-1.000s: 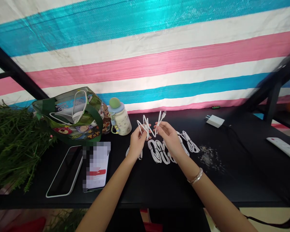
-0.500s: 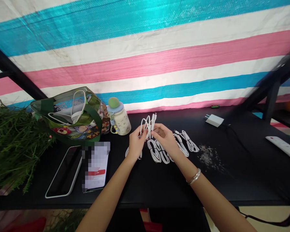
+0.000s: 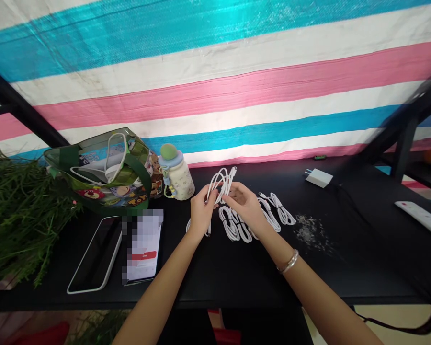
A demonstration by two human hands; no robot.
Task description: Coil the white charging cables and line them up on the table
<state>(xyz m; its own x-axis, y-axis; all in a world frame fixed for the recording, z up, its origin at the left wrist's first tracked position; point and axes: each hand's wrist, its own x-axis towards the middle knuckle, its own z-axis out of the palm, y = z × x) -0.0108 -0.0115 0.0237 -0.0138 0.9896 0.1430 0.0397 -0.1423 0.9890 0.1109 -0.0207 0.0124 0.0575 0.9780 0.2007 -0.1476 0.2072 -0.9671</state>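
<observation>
Pinching a looped white USB cable [image 3: 218, 184] between the fingers [image 3: 209, 197] of the left hand [image 3: 202, 214], with the fingers [image 3: 230, 196] of the right hand [image 3: 246, 206] gathering the same loops from the right, the cable's plug end poking up at the top and the whole loop held clear of the bench [image 3: 237, 282]. Just below the looped white USB cable, coiled white cable bundles [image 3: 233, 225] lying in a row on the bench, one partly under the left hand and two reaching off to the right: those appearing gathered, the held one remaining loose. Whether any bundle is tied, too small to tell. Left of the looped white USB cable, a cream water bottle [image 3: 176, 177] standing; right of it, a white plug charger [image 3: 319, 178] resting.
</observation>
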